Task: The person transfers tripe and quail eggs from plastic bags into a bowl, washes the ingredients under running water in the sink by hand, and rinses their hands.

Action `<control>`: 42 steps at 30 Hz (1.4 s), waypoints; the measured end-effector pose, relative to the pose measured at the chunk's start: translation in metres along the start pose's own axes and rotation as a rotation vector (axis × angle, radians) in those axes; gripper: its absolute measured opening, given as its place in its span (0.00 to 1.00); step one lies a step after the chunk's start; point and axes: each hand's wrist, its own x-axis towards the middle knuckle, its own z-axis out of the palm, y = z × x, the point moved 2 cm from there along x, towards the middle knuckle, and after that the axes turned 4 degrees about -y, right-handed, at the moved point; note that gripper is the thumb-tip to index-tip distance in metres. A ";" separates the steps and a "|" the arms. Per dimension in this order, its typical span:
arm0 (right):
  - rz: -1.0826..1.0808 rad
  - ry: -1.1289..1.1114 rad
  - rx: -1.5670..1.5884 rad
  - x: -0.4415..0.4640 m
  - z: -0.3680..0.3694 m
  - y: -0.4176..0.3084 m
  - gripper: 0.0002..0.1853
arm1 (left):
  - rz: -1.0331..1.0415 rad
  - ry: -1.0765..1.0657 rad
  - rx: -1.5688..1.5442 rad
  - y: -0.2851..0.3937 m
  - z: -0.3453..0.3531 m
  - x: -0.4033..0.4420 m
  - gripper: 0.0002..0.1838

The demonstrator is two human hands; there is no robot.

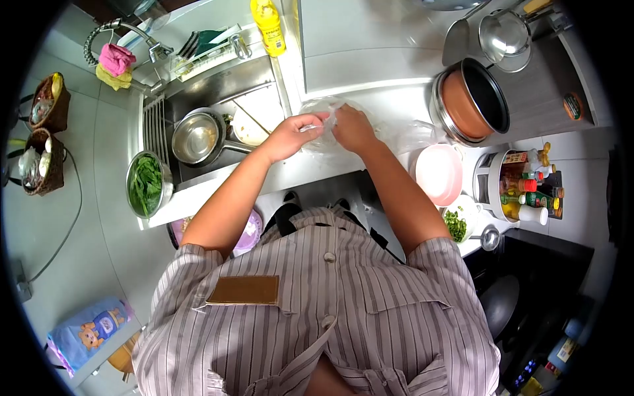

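Two bare hands at one clear plastic bag, upper middle of the frame

Two wicker baskets [47, 181] stand at the far left; pink and yellow cloths [117, 61] hang by the tap at the upper left; below them, a metal bowl [148, 211] of leafy greens [144, 183] sits at the left edge of the sink [198, 100]; inside the sink, a shiny round metal vessel [196, 138] rests near a pale dish with a thin stick across it; a yellow bottle [269, 30] stands behind, at the top.

The left hand [296, 137] reaches in from the left, thumb and forefinger slightly parted at the plastic; whether they pinch it I cannot tell; the clear plastic bag [328, 120] lies on the counter between and around both hands, spreading rightward; the right hand [355, 130] has its fingers curled closed on the gathered plastic.

Further right, a brown pot [457, 105] sits near the upper right; below it come a pink dish [440, 175], then a white bowl of chopped greens [456, 226]; a rack [487, 179] of condiment bottles [528, 185] stands at the right.
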 end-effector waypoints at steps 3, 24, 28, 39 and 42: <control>-0.110 0.057 0.145 -0.003 -0.007 0.002 0.15 | -0.009 -0.052 -0.045 -0.005 -0.007 -0.003 0.07; 0.128 0.091 0.847 -0.023 -0.035 0.034 0.13 | -0.124 0.178 -0.538 -0.015 0.037 0.004 0.27; 0.241 0.088 1.315 -0.030 -0.043 0.024 0.12 | -0.084 0.089 -0.758 -0.016 0.039 0.006 0.28; 0.051 0.038 1.294 -0.039 -0.043 0.011 0.12 | -0.046 0.436 0.359 -0.013 0.040 0.027 0.13; 0.171 0.161 0.918 -0.040 -0.038 0.027 0.13 | 0.036 0.458 0.176 -0.034 0.037 0.033 0.10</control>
